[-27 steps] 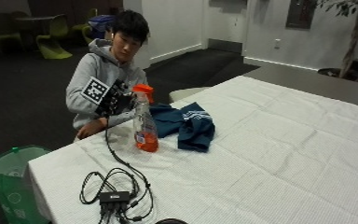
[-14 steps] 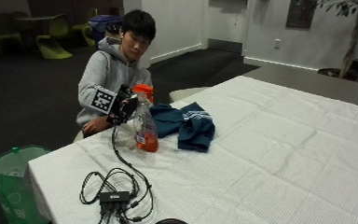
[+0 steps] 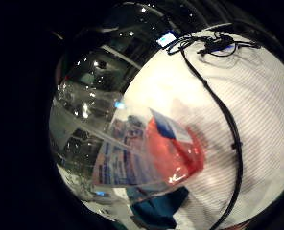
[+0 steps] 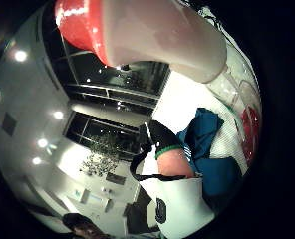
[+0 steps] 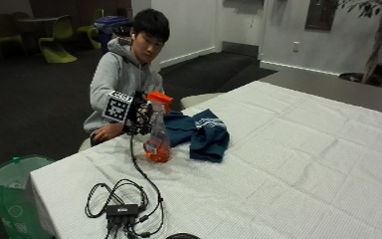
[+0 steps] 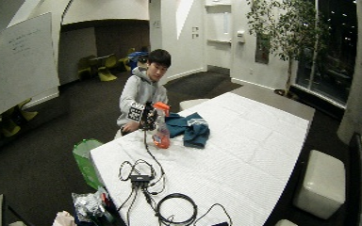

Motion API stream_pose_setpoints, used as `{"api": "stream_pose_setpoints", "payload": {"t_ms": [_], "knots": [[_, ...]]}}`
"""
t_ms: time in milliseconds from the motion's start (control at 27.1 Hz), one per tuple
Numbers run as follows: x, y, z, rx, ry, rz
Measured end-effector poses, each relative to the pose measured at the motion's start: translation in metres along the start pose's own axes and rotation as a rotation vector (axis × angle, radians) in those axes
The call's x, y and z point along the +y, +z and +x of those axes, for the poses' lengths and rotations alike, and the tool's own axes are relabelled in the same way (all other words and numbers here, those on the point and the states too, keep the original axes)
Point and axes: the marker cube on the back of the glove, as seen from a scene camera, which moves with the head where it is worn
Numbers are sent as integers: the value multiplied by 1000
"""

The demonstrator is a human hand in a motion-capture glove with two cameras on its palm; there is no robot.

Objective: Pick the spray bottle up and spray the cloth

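The gloved right hand point(image 5: 140, 113) grips the clear plastic spray bottle with orange liquid point(image 5: 157, 134); next, probably aim it at the crumpled blue cloth point(image 5: 199, 133).

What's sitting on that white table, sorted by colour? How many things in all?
Orange: 1, the spray bottle, with the gloved right hand at its neck.
Blue: 1, the cloth.
Black: 2, a tangle of cables with a box; a coiled cable.
Total: 4.
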Motion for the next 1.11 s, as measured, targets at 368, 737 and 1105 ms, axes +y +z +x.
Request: {"api": "stream_pose_setpoints", "payload": {"t_ms": [368, 737, 1105], "knots": [[-24, -5, 5, 2, 68, 52], [-13, -13, 13, -172, 47, -58], [-34, -2, -6, -211, 109, -164]]}}
